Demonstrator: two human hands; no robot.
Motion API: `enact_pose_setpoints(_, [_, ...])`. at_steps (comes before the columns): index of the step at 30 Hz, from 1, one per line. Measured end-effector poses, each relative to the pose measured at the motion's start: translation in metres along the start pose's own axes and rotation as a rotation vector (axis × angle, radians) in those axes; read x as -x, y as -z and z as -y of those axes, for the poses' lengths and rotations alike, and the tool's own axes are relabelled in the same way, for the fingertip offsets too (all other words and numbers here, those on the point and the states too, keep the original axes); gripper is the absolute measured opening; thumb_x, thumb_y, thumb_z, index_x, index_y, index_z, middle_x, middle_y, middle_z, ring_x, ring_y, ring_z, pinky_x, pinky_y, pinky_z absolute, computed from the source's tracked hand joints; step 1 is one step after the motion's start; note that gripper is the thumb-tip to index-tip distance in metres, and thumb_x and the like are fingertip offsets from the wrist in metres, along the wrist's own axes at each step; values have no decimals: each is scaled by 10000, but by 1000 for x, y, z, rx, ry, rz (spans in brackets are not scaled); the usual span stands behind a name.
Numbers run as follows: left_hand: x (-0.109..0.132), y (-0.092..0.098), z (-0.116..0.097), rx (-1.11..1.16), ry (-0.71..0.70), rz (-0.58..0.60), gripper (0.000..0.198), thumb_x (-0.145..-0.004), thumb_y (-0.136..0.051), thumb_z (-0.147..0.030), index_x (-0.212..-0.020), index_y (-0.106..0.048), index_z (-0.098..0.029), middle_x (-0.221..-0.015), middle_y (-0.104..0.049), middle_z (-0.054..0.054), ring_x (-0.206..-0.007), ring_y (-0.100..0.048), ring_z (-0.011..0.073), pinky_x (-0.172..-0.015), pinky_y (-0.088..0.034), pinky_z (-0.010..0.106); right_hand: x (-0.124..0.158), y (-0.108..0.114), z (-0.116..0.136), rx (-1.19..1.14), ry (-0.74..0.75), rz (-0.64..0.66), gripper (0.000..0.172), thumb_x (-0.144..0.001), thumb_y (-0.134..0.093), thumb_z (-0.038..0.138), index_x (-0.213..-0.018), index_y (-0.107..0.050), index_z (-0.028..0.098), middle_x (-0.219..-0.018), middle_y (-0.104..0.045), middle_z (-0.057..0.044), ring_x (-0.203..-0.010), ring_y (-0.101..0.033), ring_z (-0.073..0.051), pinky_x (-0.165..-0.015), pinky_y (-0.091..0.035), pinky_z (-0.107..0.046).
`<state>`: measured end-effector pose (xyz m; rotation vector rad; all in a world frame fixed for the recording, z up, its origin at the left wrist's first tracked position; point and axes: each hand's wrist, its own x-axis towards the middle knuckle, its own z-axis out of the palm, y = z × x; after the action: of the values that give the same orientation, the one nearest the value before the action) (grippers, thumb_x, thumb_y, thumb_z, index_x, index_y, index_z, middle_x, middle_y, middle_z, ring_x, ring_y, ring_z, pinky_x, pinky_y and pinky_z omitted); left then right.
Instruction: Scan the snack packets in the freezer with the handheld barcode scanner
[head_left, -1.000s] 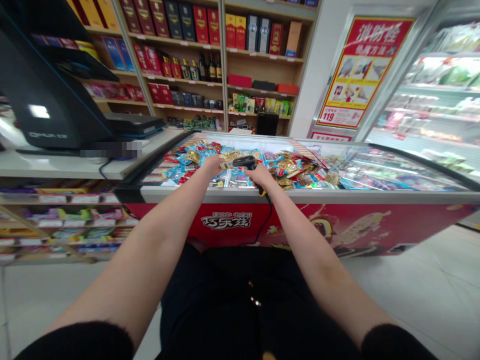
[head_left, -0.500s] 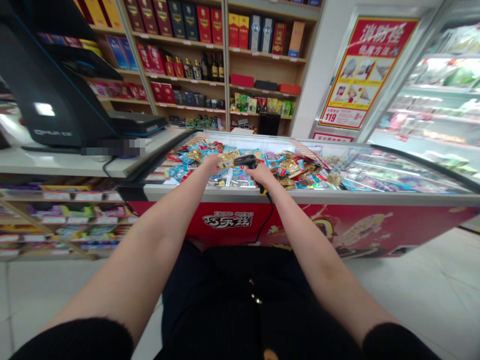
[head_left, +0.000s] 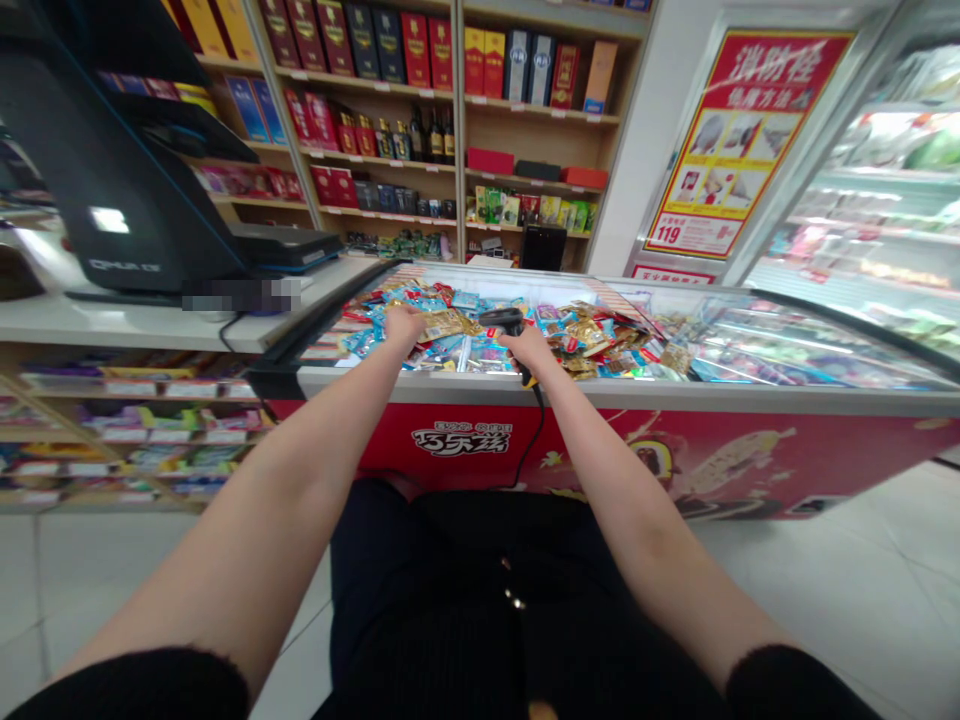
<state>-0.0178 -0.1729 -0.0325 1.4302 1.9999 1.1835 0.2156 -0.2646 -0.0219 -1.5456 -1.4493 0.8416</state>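
My right hand (head_left: 528,345) is wrapped round the grip of a black barcode scanner (head_left: 501,318). The scanner's head faces left, and its cord hangs down the freezer's front. To its left, my left hand (head_left: 405,326) is closed at the left end of a gold packet (head_left: 442,325); the fingertips are partly hidden. Shiny wrapped packets lie heaped around both hands, with a blue and red pile (head_left: 375,315) on the left and a gold and red pile (head_left: 592,335) on the right. They rest on the top of a red chest freezer (head_left: 465,475).
On the left, a counter (head_left: 150,325) carries a dark checkout terminal (head_left: 142,200). Beyond the freezer stand shelves of boxes and bottles (head_left: 431,135). A red fire-hydrant poster (head_left: 750,140) hangs at the right, beside a lit display fridge (head_left: 877,200).
My left hand has moved left, away from the scanner, and the gold packet beside it has shifted left. My right hand keeps the scanner in nearly the same place.
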Motion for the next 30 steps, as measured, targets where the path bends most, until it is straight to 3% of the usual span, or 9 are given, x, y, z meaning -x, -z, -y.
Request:
enact_pose_setpoints(4, [15,-1,3,-402,-228,-63,543,-788,-801,-281,-1319,-709,-207,-1434,-652,166,-1389,-545,382,-1149,-456,480,2,1,-1,-17,-6,-4,154,-929,-715,193,-825,-603,172,-531,-567,21,-409,-526,-130,-398,-431,-227])
enact_pose_setpoints(8, [24,-8,1,-591,-264,0,428,-872,-720,-372,-1270,-754,-218,-1462,-622,190,-1416,-500,403,-1163,-417,525,3,4,-3,-52,1,4,192,-940,-727,215,-813,-586,179,-523,-550,33,-407,-513,-119,-398,-426,-217])
enact_pose_setpoints(14, [23,-17,-4,-633,-277,-2,429,-871,-715,-429,-1237,-771,-212,-1465,-613,198,-1411,-496,423,-1180,-382,542,2,12,-8,-45,-24,-24,287,-952,-692,216,-701,-556,183,-499,-536,20,-406,-499,-112,-392,-432,-215])
enact_pose_setpoints(19, [28,-30,-16,-596,-350,-27,393,-856,-733,-417,-1197,-768,-226,-1426,-647,195,-1404,-505,440,-1195,-355,579,0,21,-14,-95,-53,-56,204,-923,-715,214,-764,-592,180,-517,-554,27,-403,-500,-122,-402,-451,-230])
enact_pose_setpoints(26, [36,-71,-39,-573,-425,88,390,-916,-674,-413,-1246,-750,-219,-1366,-692,175,-1316,-614,386,-1151,-446,451,-1,39,-29,-121,-87,-94,171,-930,-690,211,-768,-649,170,-513,-563,12,-423,-525,-137,-437,-470,-230])
enact_pose_setpoints(30, [40,-96,-54,-588,-509,166,456,-968,-595,-407,-1324,-704,-144,-1385,-677,228,-1337,-607,388,-1138,-460,437,0,52,-37,-114,-101,-124,110,-922,-703,212,-830,-669,161,-520,-573,11,-439,-553,-147,-456,-492,-231])
